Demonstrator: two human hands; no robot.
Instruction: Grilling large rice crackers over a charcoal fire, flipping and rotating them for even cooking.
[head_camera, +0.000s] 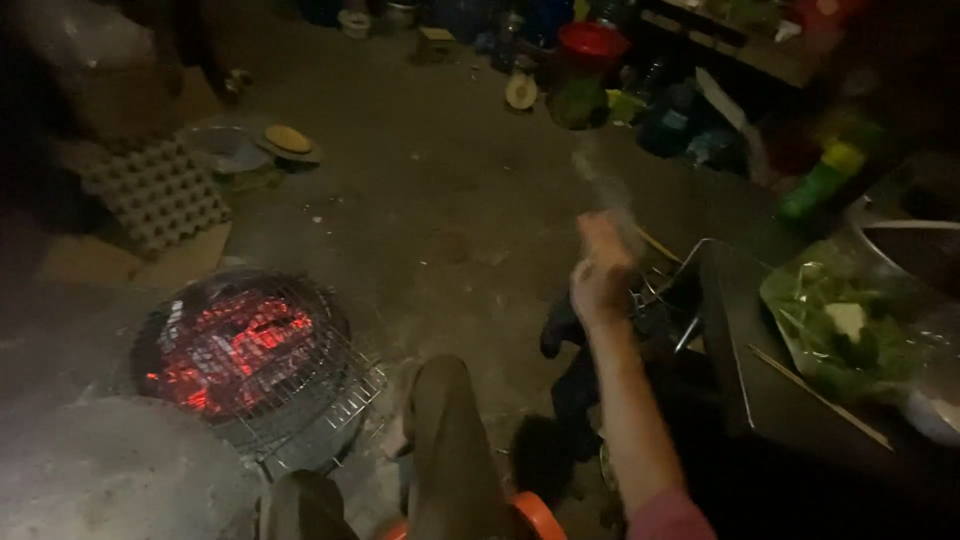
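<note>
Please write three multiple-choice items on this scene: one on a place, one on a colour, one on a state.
1. Where is the charcoal stove in the picture?
A. lower left, on the floor
B. on the right-hand tray
C. top centre

2. What colour is the lid of the jar at the top?
A. white
B. red
C. black

3. What state are the coals in?
A. glowing red
B. cold and grey
C. under water

Answers:
1 A: it stands on the concrete floor, left of the knee.
2 B: the lid shows red.
3 A: they glow under the wire grill.
</note>
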